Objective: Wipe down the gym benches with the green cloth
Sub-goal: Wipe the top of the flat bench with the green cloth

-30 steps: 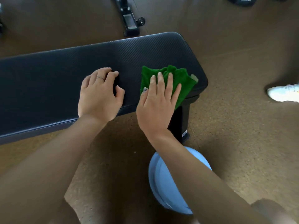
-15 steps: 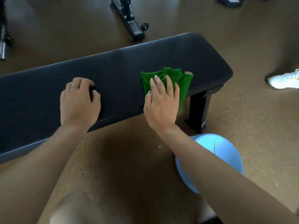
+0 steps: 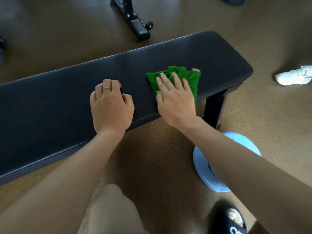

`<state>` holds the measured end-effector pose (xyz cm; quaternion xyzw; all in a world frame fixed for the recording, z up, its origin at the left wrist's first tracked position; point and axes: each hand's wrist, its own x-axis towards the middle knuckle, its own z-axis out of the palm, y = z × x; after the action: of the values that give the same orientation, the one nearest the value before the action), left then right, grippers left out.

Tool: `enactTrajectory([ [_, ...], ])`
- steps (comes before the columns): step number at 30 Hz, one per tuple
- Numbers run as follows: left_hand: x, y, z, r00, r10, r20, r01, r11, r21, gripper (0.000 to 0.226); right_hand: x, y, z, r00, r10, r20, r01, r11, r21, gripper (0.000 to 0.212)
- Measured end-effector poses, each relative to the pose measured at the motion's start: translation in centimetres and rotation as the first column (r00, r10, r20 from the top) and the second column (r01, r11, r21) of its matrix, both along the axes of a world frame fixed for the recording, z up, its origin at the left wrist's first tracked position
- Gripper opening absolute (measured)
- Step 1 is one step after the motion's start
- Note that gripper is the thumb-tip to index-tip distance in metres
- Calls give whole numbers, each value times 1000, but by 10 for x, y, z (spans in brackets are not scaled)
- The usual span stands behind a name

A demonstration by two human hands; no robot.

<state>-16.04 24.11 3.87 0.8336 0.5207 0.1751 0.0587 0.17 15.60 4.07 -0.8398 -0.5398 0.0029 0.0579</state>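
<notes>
On the table [image 3: 50, 105] the cloth [image 3: 190, 78] lies under the right grip [image 3: 175, 100], at 3 o'clock of the left grip [image 3: 110, 107]; a bowl [image 3: 202, 168] sits on the floor at 5 o'clock.

Black padded bench [image 3: 67, 105] under green cloth [image 3: 190, 78] and both hands

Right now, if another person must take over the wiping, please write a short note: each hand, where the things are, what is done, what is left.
Right hand: flat, fingers straight, pressing the cloth onto the bench near its right end.
Left hand: fingers curled, resting on the bench pad left of the cloth, holding nothing.
Cloth: bunched, lying on the pad top, its near edge hanging over the front edge.
Done: cannot tell from the pad which parts are wiped.
Left: probably the long stretch to the left of the hands, then any other benches; none shows here.
Blue bowl stands on the floor by the bench leg.
</notes>
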Motion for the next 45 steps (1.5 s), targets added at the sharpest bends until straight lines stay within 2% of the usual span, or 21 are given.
enactTrajectory([
  [3,-1,-1,1,1000,-8,-11,8,1000,4,31,-29,-5,-1,980,198,7,-197,980,-36,57],
  [6,-2,0,0,1000,-7,-14,7,1000,3,31,14,-4,6,949,315,16,-312,945,-99,56],
  [10,-1,0,-1,1000,4,7,-4,1000,-4,31,76,16,8,994,106,-13,-107,986,-124,55],
  [12,0,0,-1,1000,13,17,-13,1000,-1,31,71,29,8,1000,8,-25,-11,992,-122,56],
  [14,1,1,-2,999,31,27,-31,1000,1,30,47,33,7,999,-18,-34,14,994,-109,57],
  [18,2,-1,-2,999,45,10,-46,999,17,30,-4,-6,-2,977,214,-11,-214,973,-83,57],
  [22,3,-1,-1,998,60,7,-60,998,-3,28,28,16,4,913,405,-50,-408,905,-120,56],
  [29,6,-1,0,995,97,-12,-97,995,5,28,46,115,4,945,319,-69,-325,940,-108,57],
  [31,8,-3,1,995,98,-12,-98,995,8,28,40,97,5,943,322,-83,-329,939,-101,58],
  [36,6,-5,0,994,109,-20,-109,994,-7,27,36,29,0,871,486,-75,-491,869,-67,56],
  [40,7,-6,2,992,123,-25,-123,992,-24,27,47,81,3,863,494,-103,-502,861,-79,56],
  [45,7,-2,1,991,132,-24,-133,991,-19,27,36,148,-1,912,402,-79,-408,910,-79,57],
])
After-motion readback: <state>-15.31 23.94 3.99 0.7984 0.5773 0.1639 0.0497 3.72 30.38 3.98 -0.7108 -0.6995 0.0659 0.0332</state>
